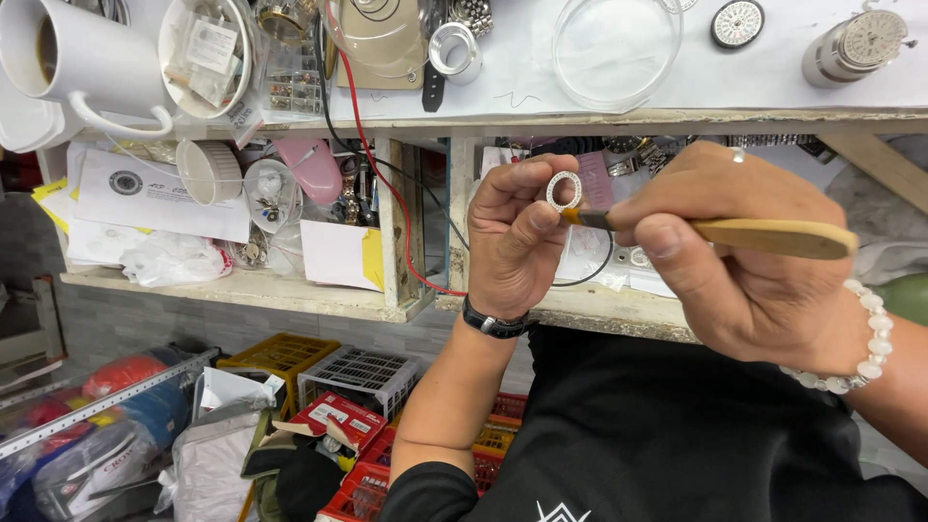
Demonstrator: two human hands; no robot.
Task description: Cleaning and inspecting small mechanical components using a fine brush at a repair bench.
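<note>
- The person's left hand (517,242), a black band at its wrist, was curled narrow and pinched a small silver metal ring with a studded face (564,190) between thumb and fingertips, holding it upright just below the front edge of the workbench.
- The right hand (744,251), with a bracelet of white beads (865,333) at the wrist and a ring on one finger, was closed around a pale wooden-handled brush (773,236); the brush's dark tip touched the lower edge of the small ring.
- Behind the hands ran an open wooden shelf (290,290) under the bench top, crowded with papers, a pink oval plastic case (311,169) and small round tubs.
- A red wire (391,193) trailed down from the bench top across the shelf's upright.
- Farthest off, on the white bench top (754,82), stood a white mug with a dark drink (68,53), a clear round glass dish (616,48) and two round watch dials at the right.
</note>
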